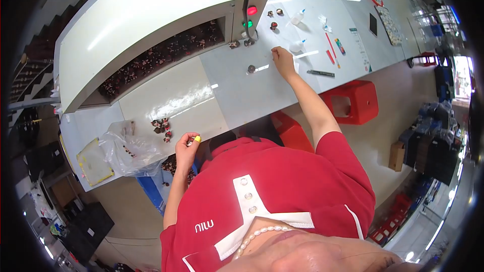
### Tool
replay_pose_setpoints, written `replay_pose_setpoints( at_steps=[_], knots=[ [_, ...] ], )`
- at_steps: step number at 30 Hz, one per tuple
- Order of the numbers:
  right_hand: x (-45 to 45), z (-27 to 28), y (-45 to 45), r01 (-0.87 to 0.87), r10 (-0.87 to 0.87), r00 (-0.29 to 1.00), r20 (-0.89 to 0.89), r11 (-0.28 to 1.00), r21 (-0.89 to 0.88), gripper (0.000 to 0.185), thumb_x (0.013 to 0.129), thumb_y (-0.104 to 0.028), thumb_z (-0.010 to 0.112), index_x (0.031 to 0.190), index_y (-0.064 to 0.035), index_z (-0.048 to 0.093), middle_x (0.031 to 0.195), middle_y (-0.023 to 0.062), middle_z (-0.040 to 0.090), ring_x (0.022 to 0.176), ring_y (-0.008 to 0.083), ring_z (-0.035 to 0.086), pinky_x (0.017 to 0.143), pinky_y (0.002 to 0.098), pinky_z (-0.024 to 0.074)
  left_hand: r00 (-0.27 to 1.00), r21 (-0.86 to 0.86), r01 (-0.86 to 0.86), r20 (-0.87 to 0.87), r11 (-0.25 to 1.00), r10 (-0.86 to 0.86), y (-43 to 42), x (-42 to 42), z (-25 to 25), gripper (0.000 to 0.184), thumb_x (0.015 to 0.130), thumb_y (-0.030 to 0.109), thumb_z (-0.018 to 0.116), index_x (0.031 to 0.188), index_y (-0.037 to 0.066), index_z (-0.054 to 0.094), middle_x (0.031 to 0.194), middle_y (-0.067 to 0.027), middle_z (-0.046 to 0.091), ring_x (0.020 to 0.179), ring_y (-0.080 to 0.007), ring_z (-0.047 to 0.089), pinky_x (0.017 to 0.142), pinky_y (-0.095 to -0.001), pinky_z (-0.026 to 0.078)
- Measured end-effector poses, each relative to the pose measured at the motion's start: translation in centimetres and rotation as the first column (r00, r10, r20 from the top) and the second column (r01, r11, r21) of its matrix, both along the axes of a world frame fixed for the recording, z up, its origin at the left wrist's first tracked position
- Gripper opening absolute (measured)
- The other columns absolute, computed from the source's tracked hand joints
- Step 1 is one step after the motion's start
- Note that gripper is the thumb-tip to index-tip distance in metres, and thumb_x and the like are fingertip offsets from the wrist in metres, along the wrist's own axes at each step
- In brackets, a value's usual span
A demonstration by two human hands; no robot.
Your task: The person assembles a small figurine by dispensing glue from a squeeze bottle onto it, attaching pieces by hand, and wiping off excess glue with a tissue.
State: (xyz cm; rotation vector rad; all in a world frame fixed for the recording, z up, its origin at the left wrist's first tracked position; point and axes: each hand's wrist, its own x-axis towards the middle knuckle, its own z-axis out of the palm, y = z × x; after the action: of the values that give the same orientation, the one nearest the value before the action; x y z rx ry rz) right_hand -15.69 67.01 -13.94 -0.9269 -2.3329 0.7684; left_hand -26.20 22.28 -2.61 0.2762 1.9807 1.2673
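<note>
My left hand [186, 146] is at the front edge of the table, fingers curled together; a yellow cover [197, 139] sits on one fingertip. Anything inside it is too small to make out. Beside it lie small dark and red figures [161, 126] in a cluster. Farther right, my right hand [284, 63] is over the grey tabletop [217, 65], its fingers pressed together around something hidden or too small to name. A single small dark piece [251, 69] lies to its left. Close on its right is a white bottle with a blue tip [297, 46].
A white machine [151, 15] with many small pieces in its opening stands at the back left. A clear plastic bag [126, 146] lies at the left. A black pen [320, 73], red sticks [330, 50] and another bottle [298, 17] are rightward. A red stool [358, 102] stands below.
</note>
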Motion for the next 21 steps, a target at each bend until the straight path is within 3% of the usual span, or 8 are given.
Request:
replay_pose_setpoints(
  at_steps=[2,3,6,9,11,17,19,21],
  knots=[
    [-0.1,-0.6,1.2,-0.08,0.086,0.995,-0.055,0.99,0.114,0.014,0.083,-0.003,0.057,0.096,0.0004,0.062,0.085,0.0141,0.063,0.068,0.0219,0.064,0.061,0.0313,0.0494,0.998,0.04,-0.06,0.004,0.997,0.06,3.9,1.1,-1.0,0.009,0.082,0.01,0.064,0.09,0.005,0.064,0.072,0.0068,0.052,0.062,-0.0017,0.043,0.055,-0.0173,0.034],
    [0.2,-0.9,1.2,-0.118,0.131,0.989,-0.075,0.98,0.16,0.015,0.083,-0.002,0.058,0.097,0.0,0.061,0.088,0.0139,0.062,0.069,0.0215,0.064,0.06,0.0309,0.0493,0.992,0.067,-0.092,0.095,0.994,0.085,6.0,1.7,-1.0,0.011,0.082,0.01,0.065,0.092,0.005,0.064,0.073,0.0068,0.052,0.063,-0.0015,0.043,0.056,-0.0171,0.034],
    [0.1,0.1,0.7,-0.091,0.06,0.975,-0.214,0.986,-0.14,0.019,0.079,-0.002,0.059,0.098,-0.0024,0.06,0.092,0.0168,0.059,0.081,0.0329,0.061,0.067,0.0361,0.0502,0.991,0.019,-0.065,0.12,0.998,0.062,12.9,3.7,-1.9,0.014,0.082,0.009,0.065,0.095,0.005,0.064,0.073,0.007,0.052,0.065,-0.0011,0.043,0.057,-0.0171,0.034],
    [0.6,0.9,1.5,-0.116,0.083,0.984,-0.155,0.969,-0.218,0.039,0.076,-0.001,0.063,0.113,-0.0041,0.053,0.1,0.0144,0.059,0.069,0.0224,0.061,0.062,0.0314,0.0495,0.928,0.109,-0.102,0.368,0.989,0.056,18.5,5.8,-2.5,0.016,0.081,0.008,0.066,0.097,0.005,0.064,0.075,0.0069,0.053,0.067,-0.0009,0.042,0.06,-0.017,0.034],
    [1.4,1.4,1.0,-0.164,0.115,0.975,-0.19,0.949,-0.268,0.047,0.075,-0.002,0.067,0.119,-0.0041,0.05,0.101,0.0125,0.059,0.064,0.0144,0.06,0.061,0.0273,0.0484,0.94,0.169,-0.123,0.337,0.978,0.06,20.4,6.8,-3.2,0.017,0.081,0.008,0.066,0.097,0.005,0.064,0.075,0.0069,0.053,0.067,-0.0011,0.042,0.061,-0.0168,0.034],
    [2.6,-1.3,1.1,-0.268,0.133,0.903,-0.409,0.918,-0.293,0.04,0.082,-0.002,0.063,0.119,-0.0011,0.048,0.101,0.0096,0.059,0.067,0.0113,0.06,0.061,0.0237,0.0478,0.959,0.262,-0.207,0.244,0.943,0.143,20.3,9.7,-7.3,0.02,0.081,0.006,0.064,0.101,0.003,0.062,0.08,0.0055,0.051,0.069,-0.0018,0.042,0.062,-0.0171,0.034],
    [2.8,-0.4,0.9,-0.312,0.087,0.856,-0.51,0.873,-0.376,0.034,0.085,-0.002,0.058,0.118,-0.0002,0.048,0.1,0.0078,0.059,0.069,0.0105,0.059,0.063,0.0237,0.0479,0.952,0.306,-0.254,0.247,0.917,0.181,19.8,11.4,-8.2,0.023,0.081,0.005,0.063,0.104,0.002,0.06,0.082,0.0044,0.05,0.071,-0.0022,0.042,0.063,-0.0171,0.035],
    [3.4,-0.5,0.9,-0.409,0.063,0.755,-0.653,0.823,-0.394,0.023,0.091,-0.001,0.05,0.114,0.0006,0.049,0.098,0.0052,0.059,0.073,0.0094,0.058,0.065,0.0231,0.0472,0.959,0.381,-0.242,0.232,0.892,0.161,19.4,13.8,-8.1,0.039,0.079,0.005,0.06,0.117,0.003,0.052,0.089,0.0014,0.053,0.076,-0.0041,0.047,0.067,-0.0173,0.037]
  ],
)
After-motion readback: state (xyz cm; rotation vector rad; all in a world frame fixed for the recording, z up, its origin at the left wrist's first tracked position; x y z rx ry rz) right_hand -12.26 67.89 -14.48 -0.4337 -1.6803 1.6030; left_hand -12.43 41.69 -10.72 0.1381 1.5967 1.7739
